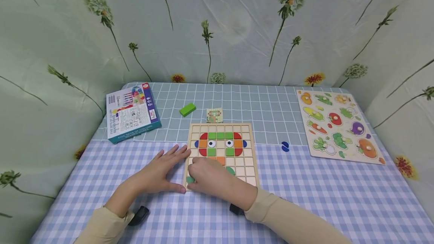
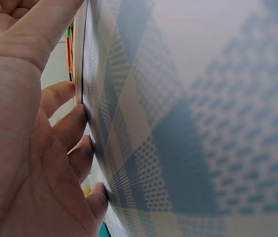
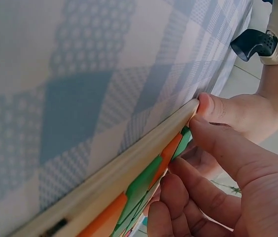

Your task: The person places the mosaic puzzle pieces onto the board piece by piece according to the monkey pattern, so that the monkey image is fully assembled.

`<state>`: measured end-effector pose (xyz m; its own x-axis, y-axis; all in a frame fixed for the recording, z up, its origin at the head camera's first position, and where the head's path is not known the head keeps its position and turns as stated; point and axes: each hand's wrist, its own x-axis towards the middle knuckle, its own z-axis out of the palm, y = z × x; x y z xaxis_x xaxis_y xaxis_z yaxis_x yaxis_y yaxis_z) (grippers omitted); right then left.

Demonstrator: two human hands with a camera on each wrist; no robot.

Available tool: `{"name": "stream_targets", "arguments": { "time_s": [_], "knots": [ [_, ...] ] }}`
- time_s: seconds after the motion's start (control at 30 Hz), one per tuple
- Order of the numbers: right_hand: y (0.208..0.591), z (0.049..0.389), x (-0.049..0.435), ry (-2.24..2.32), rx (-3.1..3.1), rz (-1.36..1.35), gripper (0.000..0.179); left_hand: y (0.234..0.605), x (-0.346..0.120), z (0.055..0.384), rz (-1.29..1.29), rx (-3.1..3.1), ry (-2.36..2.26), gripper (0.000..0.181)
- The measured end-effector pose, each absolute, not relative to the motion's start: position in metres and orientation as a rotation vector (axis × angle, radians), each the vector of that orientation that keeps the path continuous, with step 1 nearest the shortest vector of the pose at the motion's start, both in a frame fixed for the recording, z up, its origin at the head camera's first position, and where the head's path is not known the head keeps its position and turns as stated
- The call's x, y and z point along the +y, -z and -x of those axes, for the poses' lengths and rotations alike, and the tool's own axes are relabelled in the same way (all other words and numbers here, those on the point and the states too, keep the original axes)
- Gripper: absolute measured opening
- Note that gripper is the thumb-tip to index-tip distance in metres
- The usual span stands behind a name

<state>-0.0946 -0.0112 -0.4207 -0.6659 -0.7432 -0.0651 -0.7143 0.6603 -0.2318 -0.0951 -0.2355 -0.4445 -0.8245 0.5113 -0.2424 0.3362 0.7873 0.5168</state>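
A wooden grid board (image 1: 249,161) lies on the checked cloth, with red, green, orange and blue pieces and two eye pieces (image 1: 211,144) set in its squares. My left hand (image 1: 162,170) rests at the board's left side, fingers spread and thumb at the near corner. Over the lower left of the board, my right hand (image 1: 213,178) has its fingers bent. Its thumb and index finger pinch a green piece (image 1: 190,179) near that corner. In the right wrist view, this green piece (image 3: 182,141) shows between them, beside an orange piece (image 3: 167,153). My right hand hides part of the lower rows.
Beyond the board lie a small pattern card (image 1: 214,116) and a green block (image 1: 188,109). Two blue half-round pieces (image 1: 285,146) lie to the right. A boxed bead set (image 1: 133,112) is at back left, a vegetable puzzle board (image 1: 339,125) at right.
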Motion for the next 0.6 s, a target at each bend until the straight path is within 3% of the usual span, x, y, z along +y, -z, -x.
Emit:
{"name": "stream_targets", "arguments": {
  "time_s": [0.27,0.6],
  "knots": [
    [0.4195,0.0938,-0.0108,0.279,2.710,1.210,0.017,0.4451,-0.2365,0.0956,-0.663,2.609,-0.664,0.115],
    [0.4200,0.0930,-0.0102,0.284,2.722,1.198,0.022,0.4448,-0.2375,0.0942,-0.678,2.614,-0.677,0.114]
  ]
}}
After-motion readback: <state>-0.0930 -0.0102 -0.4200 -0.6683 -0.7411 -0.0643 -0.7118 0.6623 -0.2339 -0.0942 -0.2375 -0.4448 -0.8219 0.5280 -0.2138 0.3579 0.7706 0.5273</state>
